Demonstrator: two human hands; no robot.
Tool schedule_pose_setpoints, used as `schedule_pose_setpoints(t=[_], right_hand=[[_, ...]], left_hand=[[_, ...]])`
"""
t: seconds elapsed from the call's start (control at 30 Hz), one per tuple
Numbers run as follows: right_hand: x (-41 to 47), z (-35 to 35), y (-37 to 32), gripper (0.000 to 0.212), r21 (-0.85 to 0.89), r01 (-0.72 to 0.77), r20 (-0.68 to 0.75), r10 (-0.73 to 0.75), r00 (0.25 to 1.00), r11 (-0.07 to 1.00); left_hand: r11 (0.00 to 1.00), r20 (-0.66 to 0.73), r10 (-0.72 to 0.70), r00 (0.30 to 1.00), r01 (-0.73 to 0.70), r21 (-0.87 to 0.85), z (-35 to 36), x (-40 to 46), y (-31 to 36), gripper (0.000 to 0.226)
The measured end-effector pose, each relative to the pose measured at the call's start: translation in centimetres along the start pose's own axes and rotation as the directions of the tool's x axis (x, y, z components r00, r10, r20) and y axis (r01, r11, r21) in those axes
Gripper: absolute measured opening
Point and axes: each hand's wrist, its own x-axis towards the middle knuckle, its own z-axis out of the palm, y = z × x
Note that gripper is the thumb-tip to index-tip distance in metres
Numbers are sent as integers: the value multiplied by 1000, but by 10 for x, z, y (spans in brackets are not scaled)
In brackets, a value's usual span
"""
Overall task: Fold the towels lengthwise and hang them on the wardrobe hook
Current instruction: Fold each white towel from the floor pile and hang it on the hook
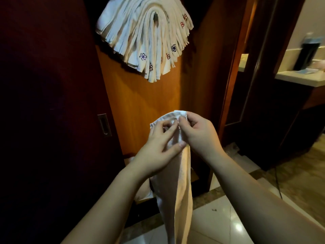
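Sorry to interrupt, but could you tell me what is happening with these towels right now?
A person is working on one pale towel, pinching its top edge with the left hand and right hand while the rest hangs toward the floor. Above, a thick bundle of folded towels already hangs inside the wardrobe. This one is not yet hung.

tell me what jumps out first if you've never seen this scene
A thick fan of folded towels hangs high on the orange wardrobe panel, small embroidered emblems showing near their lower ends. Below it, at centre, the left hand and right hand pinch the top edge of a pale towel that hangs down toward the glossy floor tiles.
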Motion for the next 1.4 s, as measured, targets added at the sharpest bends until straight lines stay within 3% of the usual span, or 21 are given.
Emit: schedule_pose_setpoints(t=[0.07, 0.13, 0.17, 0.23, 0.27, 0.3, 0.37, 0.43, 0.5, 0.7, 1.0, 1.17, 1.33, 1.4], right_hand=[[6, -5, 2, 25, -44, -11, -25, 10, 1000, 999], [13, -12, 1, 23, -43, 4, -38, -5, 999, 999], [17, -15, -1, 22, -42, 17, -25, -18, 1000, 999], [23, -21, -4, 23, -30, 33, 16, -33, 999, 999], [26, -24, -4, 25, -22, 34, 36, -33, 999, 999], [29, -28, -3, 29, -14, 35, 54, -34, 998, 999], [34, -35, -2, 32, 26, 40, 85, -42, 995, 999], [38, -41, 0, 29, 78, 53, 103, -61, 993, 996], [40, -48, 3, 25, 104, 57, 103, -68, 992, 993], [46, -68, 18, 28, 89, 27, 62, -32, 998, 996], [53, -79, 26, 32, 8, 55, -2, -55, 999, 998], [51, -68, 20, 32, 32, 108, -114, -104, 988, 994], [50, -62, 9, 23, -55, 173, -287, -182, 941, 983], [50, -66, 6, 25, 81, 152, -241, -129, 962, 985]], left_hand=[[988, -235, -15, 972, -22, -151, -2, 1, -15, 48], [957, -442, -259, 859, 167, -235, -3, 9, -36, 53], [899, -428, -419, 801, 300, -320, -4, 14, -43, 71], [695, -200, -649, 734, 465, -549, -2, 23, -58, 103], [585, -71, -683, 727, 486, -649, 0, 24, -67, 107], [483, 39, -675, 736, 482, -731, 1, 24, -75, 101], [360, 162, -591, 790, 438, -824, 1, 22, -89, 60], [368, 165, -513, 842, 389, -844, -1, 22, -93, 21], [411, 127, -484, 866, 353, -841, -6, 25, -87, 10], [458, -10, -378, 926, 177, -871, -54, 43, -60, 32], [602, -26, -292, 956, 163, -781, -86, 47, -16, 16], [596, -100, -258, 961, 77, -799, -88, 42, 0, 16], [625, -192, -234, 953, -4, -781, -89, 43, 7, 15], [625, -210, -240, 948, -14, -780, -89, 43, 8, 14]])
